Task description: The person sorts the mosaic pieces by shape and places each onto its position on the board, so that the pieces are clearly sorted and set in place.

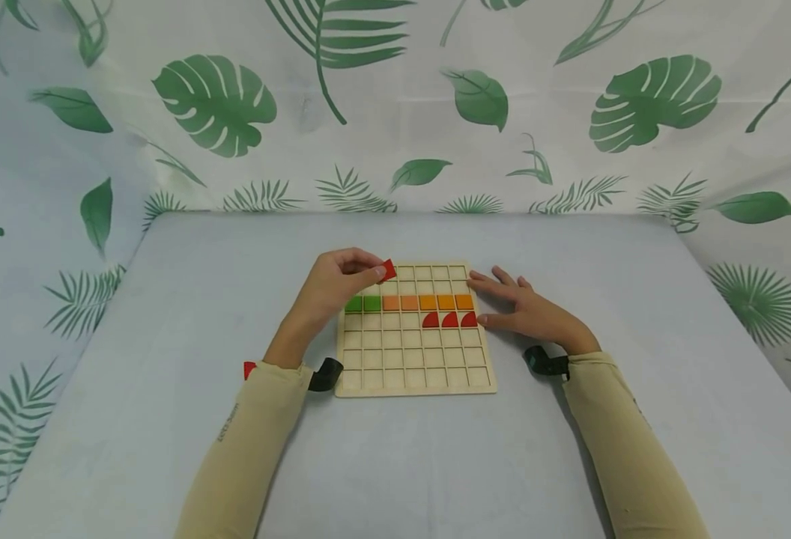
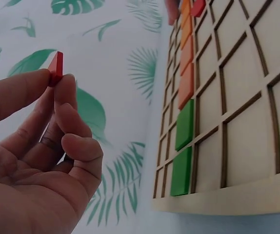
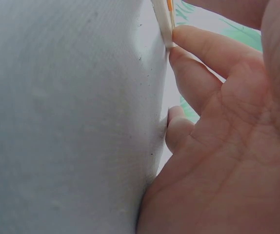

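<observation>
A wooden grid board (image 1: 409,382) lies flat on the table. One of its rows carries green tiles (image 1: 363,303), peach tiles (image 1: 400,303) and orange tiles (image 1: 446,302). In the row nearer the person sit red quarter-round tiles (image 1: 449,320), at the right end. Above the board's far left part, my left hand (image 1: 331,288) pinches a small red tile (image 1: 388,270) between thumb and fingers; the left wrist view shows this tile (image 2: 57,69) edge-on. At the board's right edge my right hand (image 1: 526,307) rests with fingers spread, its fingertips touching the rim.
Another red piece (image 1: 249,370) lies on the table, partly covered by the left sleeve (image 1: 243,442). Black wrist cameras (image 1: 326,374) sit on both wrists. A leaf-print cloth (image 1: 395,112) hangs behind the pale table (image 1: 395,464).
</observation>
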A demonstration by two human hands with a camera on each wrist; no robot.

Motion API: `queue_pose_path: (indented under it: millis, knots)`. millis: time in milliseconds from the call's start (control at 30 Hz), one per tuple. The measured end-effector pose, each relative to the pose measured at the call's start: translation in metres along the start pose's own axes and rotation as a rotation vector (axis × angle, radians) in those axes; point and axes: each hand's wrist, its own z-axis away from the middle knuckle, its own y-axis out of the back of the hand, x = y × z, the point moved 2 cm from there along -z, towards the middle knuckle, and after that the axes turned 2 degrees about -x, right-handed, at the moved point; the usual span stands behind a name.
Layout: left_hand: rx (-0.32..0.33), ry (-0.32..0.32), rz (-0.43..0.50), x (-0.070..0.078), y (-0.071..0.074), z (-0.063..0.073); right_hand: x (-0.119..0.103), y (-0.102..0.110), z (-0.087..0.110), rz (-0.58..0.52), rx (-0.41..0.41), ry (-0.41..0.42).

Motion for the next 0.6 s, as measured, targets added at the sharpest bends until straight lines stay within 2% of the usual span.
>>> queue_pose_path:
  millis: [200, 600]
  knots:
    - [-0.023, 0.002, -0.042, -0.006, -0.007, -0.002, 0.000, 0.000, -0.001, 0.001, -0.001, 0.012]
    - [-0.048, 0.050, -0.156, -0.014, -0.018, -0.004, -0.004, 0.000, 0.001, 0.001, 0.002, -0.001]
